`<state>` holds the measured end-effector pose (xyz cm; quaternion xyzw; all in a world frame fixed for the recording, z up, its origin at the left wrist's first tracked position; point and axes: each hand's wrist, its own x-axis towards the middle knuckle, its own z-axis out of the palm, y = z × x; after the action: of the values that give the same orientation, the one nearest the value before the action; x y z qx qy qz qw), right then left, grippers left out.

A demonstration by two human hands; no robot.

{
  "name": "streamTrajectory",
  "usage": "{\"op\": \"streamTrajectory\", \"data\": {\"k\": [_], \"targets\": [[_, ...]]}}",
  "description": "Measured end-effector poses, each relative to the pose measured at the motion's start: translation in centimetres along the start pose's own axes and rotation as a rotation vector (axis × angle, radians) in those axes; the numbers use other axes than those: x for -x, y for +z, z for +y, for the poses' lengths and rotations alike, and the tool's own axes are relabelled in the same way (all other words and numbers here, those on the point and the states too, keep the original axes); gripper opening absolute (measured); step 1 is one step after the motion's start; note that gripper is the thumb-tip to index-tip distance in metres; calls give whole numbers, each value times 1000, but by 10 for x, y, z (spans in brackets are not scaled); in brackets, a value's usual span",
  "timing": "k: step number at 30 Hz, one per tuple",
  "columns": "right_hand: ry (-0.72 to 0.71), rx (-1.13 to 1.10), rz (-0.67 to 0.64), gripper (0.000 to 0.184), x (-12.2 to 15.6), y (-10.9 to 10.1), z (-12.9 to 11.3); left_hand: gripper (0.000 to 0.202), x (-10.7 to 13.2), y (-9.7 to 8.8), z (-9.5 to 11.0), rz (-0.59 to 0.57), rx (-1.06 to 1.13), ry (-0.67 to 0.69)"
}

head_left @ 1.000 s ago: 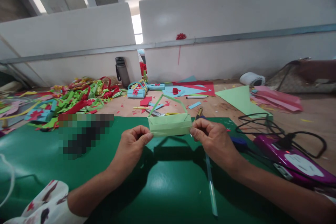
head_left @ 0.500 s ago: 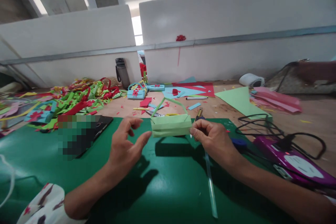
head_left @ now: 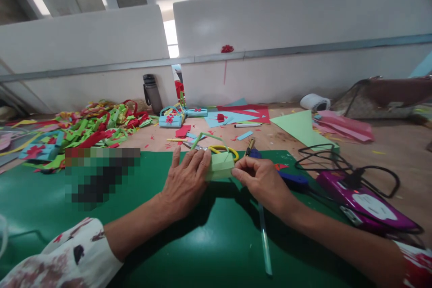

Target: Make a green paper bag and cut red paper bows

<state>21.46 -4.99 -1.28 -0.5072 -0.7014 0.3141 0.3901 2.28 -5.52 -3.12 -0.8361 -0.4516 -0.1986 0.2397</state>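
Observation:
A small light green paper basket (head_left: 222, 165) with a thin green handle (head_left: 202, 137) rests low on the green cutting mat (head_left: 189, 238). My left hand (head_left: 185, 182) lies over its left side, fingers stretched out flat and pressing on it. My right hand (head_left: 261, 181) pinches the basket's right end between thumb and fingers. Yellow-handled scissors (head_left: 221, 149) lie just behind the basket. A clear glue stick (head_left: 264, 238) lies on the mat under my right forearm.
A purple glue gun (head_left: 367, 204) with a black cord (head_left: 337, 162) sits at the right. Piles of red and green paper strips (head_left: 97, 123), blue paper baskets (head_left: 170, 119), coloured sheets (head_left: 299, 126), a grey bottle (head_left: 150, 92) and a white partition wall (head_left: 286, 67) lie beyond.
The basket has come down from the air onto the mat. My left hand let go, opened, then laid flat on the basket's left side. My right hand kept its pinch.

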Motion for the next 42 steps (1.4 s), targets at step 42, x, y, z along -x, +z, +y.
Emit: {"op": "streamTrajectory", "data": {"k": [42], "targets": [[-912,917,34,29,22,14,17,31,44,-11,9,29,-7,175]]}}
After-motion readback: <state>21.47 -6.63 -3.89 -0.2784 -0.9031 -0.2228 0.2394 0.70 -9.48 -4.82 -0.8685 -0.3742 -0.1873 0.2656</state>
